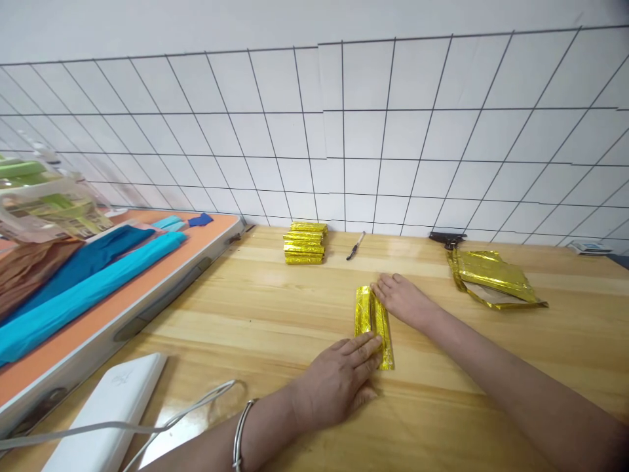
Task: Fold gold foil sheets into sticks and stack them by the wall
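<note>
A strip of shiny gold foil (364, 308), with lengthwise folds, lies on the wooden table (275, 314). My left hand (341, 377), a bangle on its wrist, rests flat with its fingertips on the lower part of the foil. At the foil's upper right edge lies my right hand (400, 298), fingers extended and pressing down. Neither hand is closed round anything. A stack of folded gold strips (305, 244) sits farther back, beside a pen (356, 246). To the right are wider gold foil sheets (496, 274), some overlapping.
A black clip (448, 237) lies by the gridded wall. On the left, an orange surface (216, 233) bears blue and brown cloth (88, 262) and a basket (54, 210). A white device (113, 406) and a pale cable (196, 398) occupy the near left.
</note>
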Available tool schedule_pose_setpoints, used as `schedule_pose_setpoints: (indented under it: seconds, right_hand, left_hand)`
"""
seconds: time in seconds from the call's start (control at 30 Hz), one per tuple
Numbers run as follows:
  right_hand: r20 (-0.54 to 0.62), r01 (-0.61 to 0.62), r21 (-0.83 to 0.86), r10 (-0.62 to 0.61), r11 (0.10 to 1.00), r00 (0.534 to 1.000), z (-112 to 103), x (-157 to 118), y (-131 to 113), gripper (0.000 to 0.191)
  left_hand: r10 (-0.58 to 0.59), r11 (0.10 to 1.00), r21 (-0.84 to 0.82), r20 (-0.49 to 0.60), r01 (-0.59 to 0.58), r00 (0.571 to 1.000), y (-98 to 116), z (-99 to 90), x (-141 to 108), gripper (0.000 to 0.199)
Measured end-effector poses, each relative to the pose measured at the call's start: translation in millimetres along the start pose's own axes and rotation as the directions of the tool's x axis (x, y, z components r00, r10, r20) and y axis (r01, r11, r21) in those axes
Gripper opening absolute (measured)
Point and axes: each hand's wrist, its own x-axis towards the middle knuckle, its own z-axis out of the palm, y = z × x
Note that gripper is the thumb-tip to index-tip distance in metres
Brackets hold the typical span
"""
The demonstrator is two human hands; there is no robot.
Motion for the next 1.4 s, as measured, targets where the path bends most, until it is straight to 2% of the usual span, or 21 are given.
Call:
schedule_pose_setpoints:
  seconds: [0.33,0.6,0.83,0.93,1.03,1.1,1.17,1.23,1.4]
  right_hand:
    - [-0.003,-0.055,-0.010,0.055,0.998,0.998,2,-1,-3,0.039]
    - [-0.014,-0.064,-0.013,0.063,0.998,0.998,2,1,-6,0.039]
    - [-0.029,-0.106,0.016,0.106,0.994,0.994,6,-3,0,0.041]
    - [-0.077,-0.151,0.120,0.160,0.981,0.984,1,-11,-2,0.042]
    - [-0.136,-0.169,0.359,0.230,0.918,0.964,-14,-19,-17,0.045]
    - [-0.105,-0.113,0.506,0.192,0.855,0.976,-25,-22,-31,0.049]
    - [-0.050,-0.011,0.610,0.053,0.792,0.997,-33,-22,-41,0.053]
    - [0.000,0.034,0.658,-0.045,0.752,0.999,-35,-19,-46,0.054]
    - [0.092,-0.004,0.657,-0.075,0.754,0.993,-22,-5,-34,0.053]
  left_hand:
    - [0.001,0.999,-0.037,0.039,0.001,0.999,1,1.9,-2,0.056]
    - [-0.002,1.000,-0.028,0.071,0.004,0.997,2,-4.4,1,0.054]
    - [-0.006,0.999,-0.044,0.075,0.009,0.997,3,-5.5,1,0.053]
    - [0.000,0.998,-0.056,0.061,0.003,0.998,3,-5.0,1,0.053]
    - [0.010,0.998,-0.064,0.047,-0.007,0.999,4,-4.7,1,0.053]
    - [0.014,0.998,-0.067,0.048,-0.010,0.999,4,-5.2,2,0.056]
    - [0.011,0.997,-0.077,0.060,-0.007,0.998,6,-6.6,2,0.062]
    - [0.010,0.996,-0.091,0.079,-0.003,0.997,7,-9.0,1,0.070]
    - [0.027,0.992,-0.123,0.112,-0.013,0.993,13,-15.2,-2,0.083]
